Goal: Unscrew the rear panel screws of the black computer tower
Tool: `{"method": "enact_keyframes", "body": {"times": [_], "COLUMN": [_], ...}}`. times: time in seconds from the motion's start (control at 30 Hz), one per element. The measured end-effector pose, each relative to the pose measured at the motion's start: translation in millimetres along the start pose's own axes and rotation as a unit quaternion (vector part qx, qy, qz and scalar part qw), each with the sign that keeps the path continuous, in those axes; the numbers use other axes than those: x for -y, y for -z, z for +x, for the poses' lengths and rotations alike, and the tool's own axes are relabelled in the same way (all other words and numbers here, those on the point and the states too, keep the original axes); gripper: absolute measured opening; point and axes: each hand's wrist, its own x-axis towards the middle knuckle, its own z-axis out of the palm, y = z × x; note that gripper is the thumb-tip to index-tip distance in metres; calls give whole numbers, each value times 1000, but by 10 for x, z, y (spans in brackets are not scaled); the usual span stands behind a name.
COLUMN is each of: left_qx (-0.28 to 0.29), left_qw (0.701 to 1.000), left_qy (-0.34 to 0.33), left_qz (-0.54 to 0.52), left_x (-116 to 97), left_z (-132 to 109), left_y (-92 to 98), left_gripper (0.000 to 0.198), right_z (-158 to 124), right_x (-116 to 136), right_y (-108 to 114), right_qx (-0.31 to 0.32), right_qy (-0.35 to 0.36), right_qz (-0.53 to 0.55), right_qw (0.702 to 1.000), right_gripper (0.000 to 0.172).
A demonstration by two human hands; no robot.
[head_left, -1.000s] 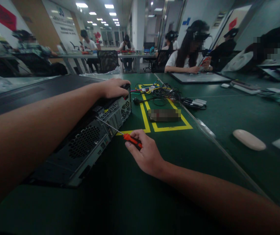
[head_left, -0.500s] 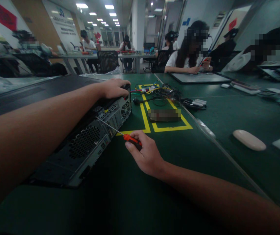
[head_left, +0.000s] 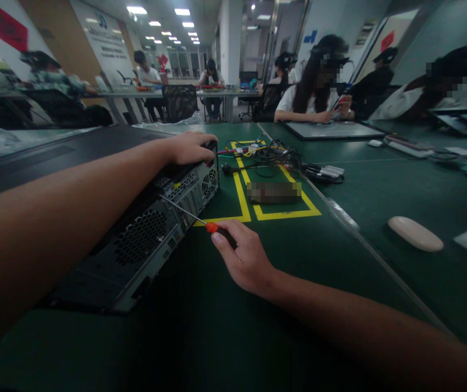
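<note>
A dark desktop computer case (head_left: 143, 239) lies on its side on the green mat (head_left: 225, 326), its rear panel with vents and a fan grille facing me. My left hand (head_left: 190, 147) rests curled over the case's far top corner, gripping it. My right hand (head_left: 243, 256) is closed round the orange-red handle of a screwdriver (head_left: 200, 219). The thin metal shaft runs up and left, and its tip touches the rear panel near the card slots.
Yellow tape marks (head_left: 258, 209) frame a blurred flat object (head_left: 274, 191). A tangle of cables (head_left: 266, 152) lies behind it. A white oval object (head_left: 415, 233) sits at right. Other people sit at tables beyond, one reading at a board (head_left: 331, 129).
My right fingers have shifted over the screwdriver handle, hiding more of its orange part, as if it turned slightly. My left hand and the case have stayed put.
</note>
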Motion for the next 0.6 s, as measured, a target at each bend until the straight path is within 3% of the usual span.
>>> {"method": "enact_keyframes", "body": {"times": [0.2,0.6], "left_qx": [6,-5], "left_qw": [1000,1000], "left_qy": [-7,-7], "left_qz": [-8,-14], "left_x": [18,42], "left_z": [17,30], "left_y": [-9,-22], "left_gripper": [102,102], "right_z": [-33,-15], "right_x": [-8,-15], "right_y": [-39,-29], "right_qx": [2,3], "right_qy": [-36,-30], "right_qz": [35,27], "right_qw": [999,999], "right_gripper": [26,12]}}
